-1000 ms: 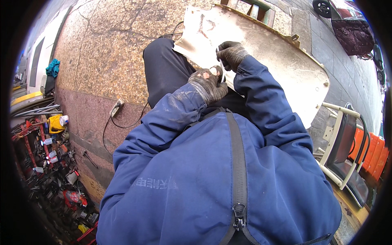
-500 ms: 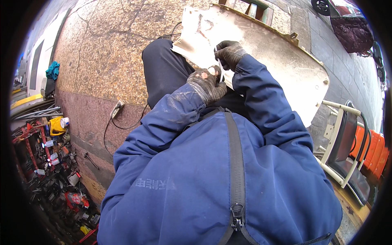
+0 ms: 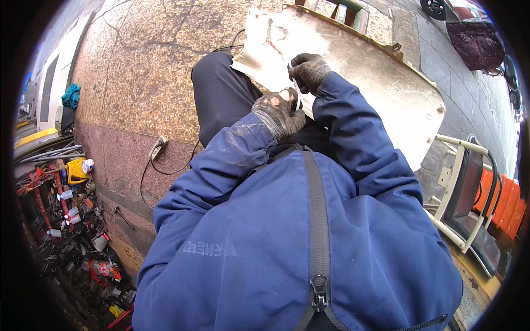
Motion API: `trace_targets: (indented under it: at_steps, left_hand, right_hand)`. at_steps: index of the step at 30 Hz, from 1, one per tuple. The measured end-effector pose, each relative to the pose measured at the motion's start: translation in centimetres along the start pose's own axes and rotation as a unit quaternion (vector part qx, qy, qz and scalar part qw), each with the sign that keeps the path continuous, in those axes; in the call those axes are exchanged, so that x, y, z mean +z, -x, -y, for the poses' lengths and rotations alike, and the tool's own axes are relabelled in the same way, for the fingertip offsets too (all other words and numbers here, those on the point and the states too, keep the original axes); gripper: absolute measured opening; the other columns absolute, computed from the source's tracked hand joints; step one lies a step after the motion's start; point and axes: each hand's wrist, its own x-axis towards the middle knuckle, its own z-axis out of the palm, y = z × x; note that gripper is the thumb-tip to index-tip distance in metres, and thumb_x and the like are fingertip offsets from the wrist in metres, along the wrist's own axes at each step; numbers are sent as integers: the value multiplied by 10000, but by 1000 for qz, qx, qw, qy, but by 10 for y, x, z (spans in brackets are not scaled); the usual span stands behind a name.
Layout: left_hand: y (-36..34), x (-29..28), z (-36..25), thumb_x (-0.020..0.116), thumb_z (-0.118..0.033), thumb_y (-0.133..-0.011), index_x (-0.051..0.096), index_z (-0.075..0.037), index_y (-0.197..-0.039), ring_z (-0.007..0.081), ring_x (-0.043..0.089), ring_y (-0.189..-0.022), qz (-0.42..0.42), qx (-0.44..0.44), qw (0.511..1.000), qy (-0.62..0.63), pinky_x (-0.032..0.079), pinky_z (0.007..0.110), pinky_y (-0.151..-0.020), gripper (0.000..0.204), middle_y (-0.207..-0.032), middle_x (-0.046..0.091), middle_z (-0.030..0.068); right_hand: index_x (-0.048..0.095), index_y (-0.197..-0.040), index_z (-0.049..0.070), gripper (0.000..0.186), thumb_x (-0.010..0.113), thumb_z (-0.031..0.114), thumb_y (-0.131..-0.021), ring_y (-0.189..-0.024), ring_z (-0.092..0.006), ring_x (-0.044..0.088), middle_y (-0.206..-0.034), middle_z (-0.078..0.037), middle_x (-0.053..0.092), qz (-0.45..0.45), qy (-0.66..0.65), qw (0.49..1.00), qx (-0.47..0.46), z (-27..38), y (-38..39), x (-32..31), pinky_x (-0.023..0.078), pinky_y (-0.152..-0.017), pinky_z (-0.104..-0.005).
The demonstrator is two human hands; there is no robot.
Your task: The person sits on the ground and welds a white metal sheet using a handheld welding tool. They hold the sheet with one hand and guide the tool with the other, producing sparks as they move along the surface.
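Observation:
Both my hands wear dark, worn gloves and are close together above my lap. My left hand is closed, its fingers bent round one end of a thin white strip; bare skin shows through the glove. The strip's upper end is pinched in my right hand, a little farther away and to the right. I cannot make out what kind of strip it is. Beyond and beneath the hands lies a large off-white curved panel with brown stains, its near left corner beside my knee.
A power strip with a black cable lies on the stone paving to the left. Tools and parts are heaped at the lower left. On the right stand a metal-framed chair and an orange barrier. A slatted stool is behind the panel.
My right hand has shifted very slightly left and away, still pinching the strip. My left hand stays almost where it was.

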Motion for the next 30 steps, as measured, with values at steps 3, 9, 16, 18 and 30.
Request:
trace_targets:
  at_steps: [3,9,16,18,30]
  left_hand:
    - [-2,3,3,584,-332,-748,525,-25,-953,334,605,-775,-3,9,1000,7,479,383,-707,374,-804,611,183]
    - [-1,0,3,595,-327,-737,528,-28,-936,329,606,-754,-4,-2,1000,22,479,388,-683,365,-790,608,183]
    - [2,-3,1,609,-337,-731,532,-38,-873,328,591,-662,-35,-6,999,16,468,405,-616,340,-693,586,168]
    - [2,-1,2,615,-333,-727,534,-45,-854,323,587,-646,-49,-6,999,22,465,406,-603,325,-683,584,160]
    - [1,-4,3,621,-271,-713,533,-56,-835,309,580,-632,-78,1,996,42,461,397,-594,263,-663,573,135]
  right_hand:
    - [607,-759,31,67,618,2,-699,-427,-167,508,-563,-73,556,2,3,1000,0,1,-1,0,415,-362,-301]
    - [608,-767,32,77,614,-4,-700,-434,-163,506,-566,-73,556,0,13,1000,2,4,-1,2,408,-364,-304]
    - [605,-785,30,96,607,-13,-699,-431,-163,502,-579,-77,556,-9,8,1000,0,8,1,4,408,-360,-304]
    - [603,-791,30,101,608,-14,-699,-431,-163,502,-583,-78,556,-10,8,1000,-5,9,2,4,407,-358,-304]
    - [582,-745,27,56,583,-17,-711,-380,-145,451,-561,-66,544,-8,-7,999,-30,16,-2,8,344,-325,-285]
